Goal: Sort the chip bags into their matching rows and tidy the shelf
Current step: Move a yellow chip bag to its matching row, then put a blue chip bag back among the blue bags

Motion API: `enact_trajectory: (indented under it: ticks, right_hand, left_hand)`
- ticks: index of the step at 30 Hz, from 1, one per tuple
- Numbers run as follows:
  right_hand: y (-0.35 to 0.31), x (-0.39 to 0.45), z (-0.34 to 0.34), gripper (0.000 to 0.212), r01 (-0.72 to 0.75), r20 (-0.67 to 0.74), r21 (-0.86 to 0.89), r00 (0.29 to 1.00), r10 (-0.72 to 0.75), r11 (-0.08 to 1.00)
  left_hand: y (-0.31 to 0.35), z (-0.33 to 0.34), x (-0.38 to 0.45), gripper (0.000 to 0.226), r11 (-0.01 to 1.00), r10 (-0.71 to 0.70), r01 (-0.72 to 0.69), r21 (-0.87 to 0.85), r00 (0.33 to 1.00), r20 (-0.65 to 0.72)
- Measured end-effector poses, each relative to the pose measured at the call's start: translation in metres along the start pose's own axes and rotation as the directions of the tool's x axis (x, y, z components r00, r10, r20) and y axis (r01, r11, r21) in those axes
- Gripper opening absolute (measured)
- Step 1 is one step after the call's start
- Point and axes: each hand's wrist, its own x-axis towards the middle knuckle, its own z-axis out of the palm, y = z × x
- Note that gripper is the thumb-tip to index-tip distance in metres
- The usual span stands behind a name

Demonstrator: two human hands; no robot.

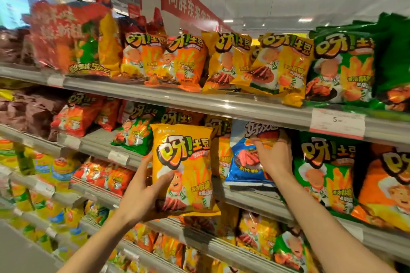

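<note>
Left hand [142,193] grips a yellow chip bag [184,168]; just beside it, right hand [275,157] grasps a blue chip bag [241,162] on the shelf [244,106].

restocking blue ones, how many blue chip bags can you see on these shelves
1: the blue bag on the middle shelf, gripped by the right hand. More may be hidden behind it.

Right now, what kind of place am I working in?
Most likely a supermarket snack aisle. Tiered shelves are packed with rows of chip bags, a price tag reading 5.90 is clipped to a shelf edge, and a red sign hangs overhead. The left hand holds a yellow bag.
</note>
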Motion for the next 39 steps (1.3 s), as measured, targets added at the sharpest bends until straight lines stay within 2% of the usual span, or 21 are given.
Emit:
enact_trajectory:
  ticks: [3, 7, 9, 12, 13, 19, 23, 27, 29, 30, 34, 37, 39]
  right_hand:
    - [-0.01, -0.002, 0.0, 0.043, -0.042, 0.028, 0.046, 0.999, 0.04, 0.998]
    - [-0.016, -0.01, 0.002, 0.046, -0.059, 0.08, 0.074, 0.995, 0.053, 0.996]
    - [-0.016, -0.016, -0.002, 0.052, -0.027, 0.062, 0.028, 0.998, 0.025, 0.999]
    - [-0.007, -0.029, -0.014, 0.08, 0.027, 0.049, -0.037, 0.998, -0.026, 0.999]
    - [-0.004, -0.035, -0.02, 0.083, 0.032, 0.054, -0.05, 0.998, -0.03, 0.998]
    - [0.024, -0.06, -0.077, 0.06, 0.041, -0.016, -0.12, 0.999, -0.043, 0.992]
    - [0.046, -0.075, -0.111, 0.072, -0.012, -0.066, -0.105, 0.998, 0.006, 0.994]
    - [0.061, -0.082, -0.141, 0.062, -0.029, -0.119, -0.09, 0.993, 0.018, 0.996]
    - [0.068, -0.084, -0.151, 0.06, -0.033, -0.129, -0.078, 0.991, 0.022, 0.996]
    - [0.071, -0.084, -0.155, 0.064, -0.042, -0.14, -0.071, 0.99, 0.032, 0.997]
    - [0.079, -0.086, -0.167, 0.091, -0.064, -0.156, -0.058, 0.986, 0.054, 0.996]
    - [0.083, -0.086, -0.168, 0.086, -0.065, -0.144, -0.029, 0.988, 0.06, 0.997]
    - [0.084, -0.086, -0.167, 0.083, -0.06, -0.14, -0.028, 0.989, 0.055, 0.998]
  left_hand:
    - [0.001, -0.01, -0.002, 0.09, 1.0, -0.014, 0.014, -0.018, 1.0, 0.0]
    - [-0.004, -0.021, 0.001, 0.092, 1.0, 0.001, -0.001, 0.022, 1.0, -0.009]
    - [-0.006, -0.022, 0.005, 0.084, 1.0, 0.012, -0.012, 0.026, 1.0, -0.004]
    - [-0.003, -0.012, 0.01, 0.058, 0.999, 0.036, -0.036, 0.009, 0.999, 0.032]
    - [-0.001, -0.007, 0.012, 0.054, 0.999, 0.035, -0.036, 0.007, 0.998, 0.048]
    - [0.007, 0.041, 0.036, 0.062, 0.996, 0.073, -0.079, 0.036, 0.988, 0.134]
    - [0.026, 0.086, 0.052, 0.061, 0.988, 0.147, -0.152, 0.008, 0.97, 0.194]
    - [0.041, 0.125, 0.069, 0.065, 0.984, 0.163, -0.174, 0.025, 0.955, 0.25]
    - [0.045, 0.14, 0.078, 0.075, 0.987, 0.133, -0.152, 0.051, 0.957, 0.259]
    - [0.049, 0.147, 0.081, 0.073, 0.987, 0.124, -0.147, 0.069, 0.958, 0.259]
    - [0.054, 0.176, 0.088, 0.063, 0.956, 0.171, -0.227, 0.186, 0.946, 0.274]
    - [0.053, 0.187, 0.089, 0.066, 0.923, 0.2, -0.27, 0.273, 0.945, 0.258]
    - [0.053, 0.19, 0.086, 0.057, 0.86, 0.271, -0.346, 0.376, 0.933, 0.238]
